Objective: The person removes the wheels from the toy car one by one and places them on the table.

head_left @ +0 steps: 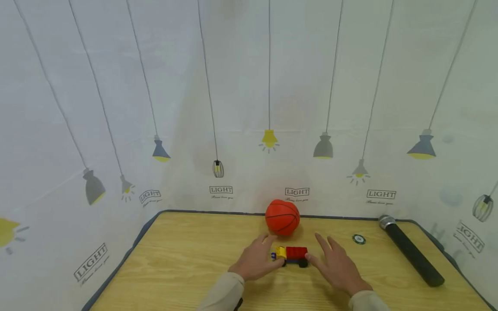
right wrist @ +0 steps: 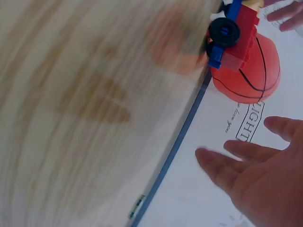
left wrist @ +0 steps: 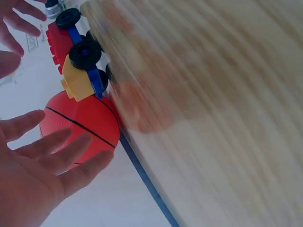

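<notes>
A toy brick truck (head_left: 297,253) with a yellow cab, red body, blue base and black wheels stands on the wooden table. To its left is my left hand (head_left: 254,260), fingers spread and fairly straight. My right hand (head_left: 339,267) is on the other side, likewise spread, its thumb close to the truck's rear; contact cannot be told in the head view. Both wrist views show the truck (left wrist: 60,43) apart from the fingers, with nothing gripped. Just behind the truck sits a red ball (head_left: 282,217) with black basketball lines.
A black microphone (head_left: 415,255) with a silver head lies at the right of the table (head_left: 171,250). Between it and the ball is a small dark poker chip (head_left: 359,239). A white wall covering (head_left: 241,95) printed with lamps surrounds the table's far and side edges.
</notes>
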Available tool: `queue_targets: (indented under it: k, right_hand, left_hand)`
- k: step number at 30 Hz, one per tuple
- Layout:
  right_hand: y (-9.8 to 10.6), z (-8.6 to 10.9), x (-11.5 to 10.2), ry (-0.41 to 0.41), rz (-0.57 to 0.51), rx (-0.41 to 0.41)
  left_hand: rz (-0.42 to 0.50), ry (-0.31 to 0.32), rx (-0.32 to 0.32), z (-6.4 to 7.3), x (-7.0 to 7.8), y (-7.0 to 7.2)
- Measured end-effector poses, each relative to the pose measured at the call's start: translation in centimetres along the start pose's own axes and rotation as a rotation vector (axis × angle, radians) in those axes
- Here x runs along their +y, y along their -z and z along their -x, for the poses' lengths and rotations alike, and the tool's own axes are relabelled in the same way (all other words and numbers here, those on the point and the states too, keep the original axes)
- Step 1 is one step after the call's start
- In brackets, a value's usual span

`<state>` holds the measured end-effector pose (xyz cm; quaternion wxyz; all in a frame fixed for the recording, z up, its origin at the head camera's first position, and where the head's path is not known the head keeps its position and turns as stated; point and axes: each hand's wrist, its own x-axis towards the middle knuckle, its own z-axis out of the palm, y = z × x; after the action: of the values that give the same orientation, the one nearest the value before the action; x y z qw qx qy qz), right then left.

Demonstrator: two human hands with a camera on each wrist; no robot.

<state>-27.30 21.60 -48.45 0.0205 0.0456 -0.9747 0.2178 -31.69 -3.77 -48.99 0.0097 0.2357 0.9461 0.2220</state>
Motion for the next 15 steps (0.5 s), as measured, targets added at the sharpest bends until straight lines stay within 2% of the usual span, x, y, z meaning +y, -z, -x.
queue_targets:
  k: [4, 8, 15]
  right_hand:
    - [-0.1, -0.3, 0.5, 0.025, -0.120, -0.003]
    - [-0.3, -0.7, 0.7, 0.054, -0.170, 0.016]
    - [-0.5, -1.2, 0.3, -0.009, -0.313, -0.035]
  left_hand:
    - [-0.023, -0.073, 0.023, -0.8, 0.7, -0.3]
    - [-0.013, -0.127, 0.046, -1.8, 1.2, -0.8]
    - [-0.005, -0.122, 0.002, -3.4, 1.5, -2.0]
